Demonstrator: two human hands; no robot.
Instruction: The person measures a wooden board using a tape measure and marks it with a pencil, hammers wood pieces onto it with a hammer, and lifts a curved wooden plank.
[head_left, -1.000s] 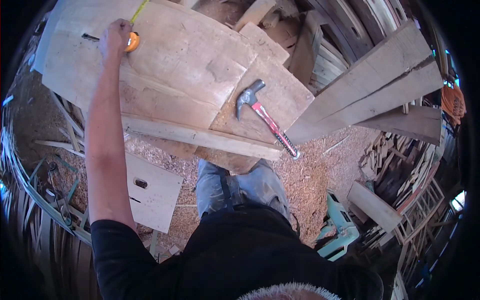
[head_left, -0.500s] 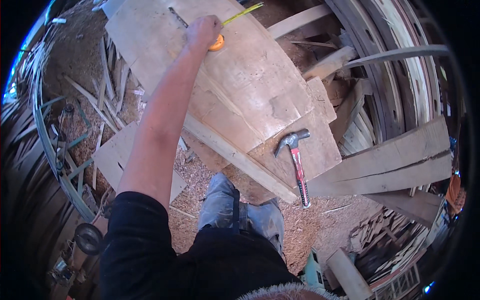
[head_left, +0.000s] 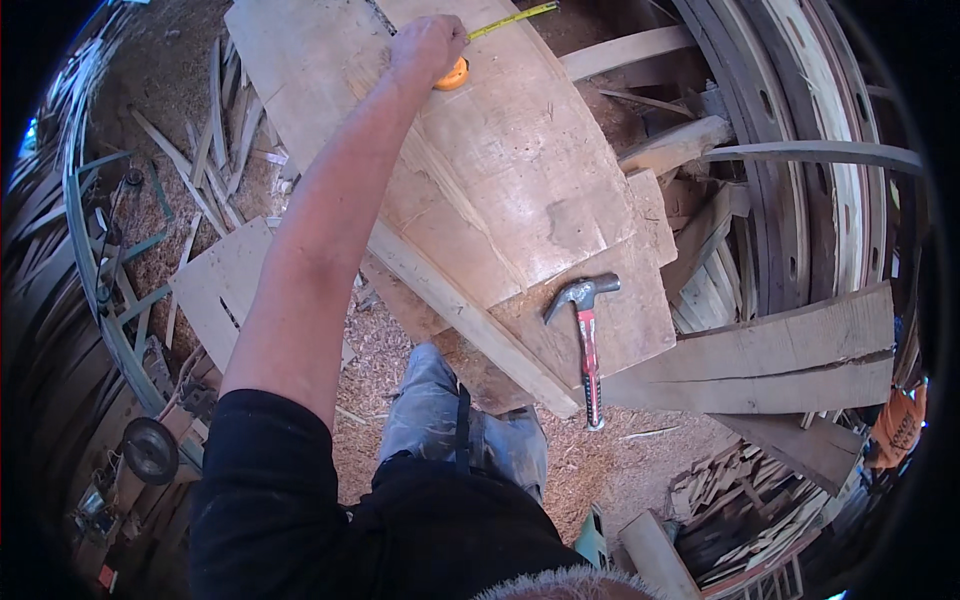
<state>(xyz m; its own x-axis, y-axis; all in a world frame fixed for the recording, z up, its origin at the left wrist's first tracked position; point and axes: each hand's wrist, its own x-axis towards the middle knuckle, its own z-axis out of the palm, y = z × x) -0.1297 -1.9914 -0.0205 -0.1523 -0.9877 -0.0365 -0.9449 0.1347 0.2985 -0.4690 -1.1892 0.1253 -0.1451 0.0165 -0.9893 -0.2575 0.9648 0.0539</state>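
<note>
My left arm reaches far across a large pale wooden board [head_left: 540, 170]. At its far end, my left hand [head_left: 428, 48] is closed around a tape measure [head_left: 454, 74]. The orange case shows under the hand's right side, and a short length of yellow blade sticks out to the upper right. A dark narrow strip or slot in the board runs up to the knuckles. Nearer to me, a claw hammer [head_left: 588, 345] with a red and black handle rests on the board's near right corner. My right hand is out of the picture.
A long wooden batten [head_left: 470, 315] lies along the board's near side. A cracked thick plank [head_left: 780, 350] juts out on the right, with curved timbers [head_left: 770, 180] beyond. Scrap strips [head_left: 205, 165] and wood chips cover the floor. A wheel [head_left: 150, 450] stands at lower left.
The whole view has shifted and turned slightly. My left hand and the tape measure keep the same spot on the board, and the hammer lies as before.
</note>
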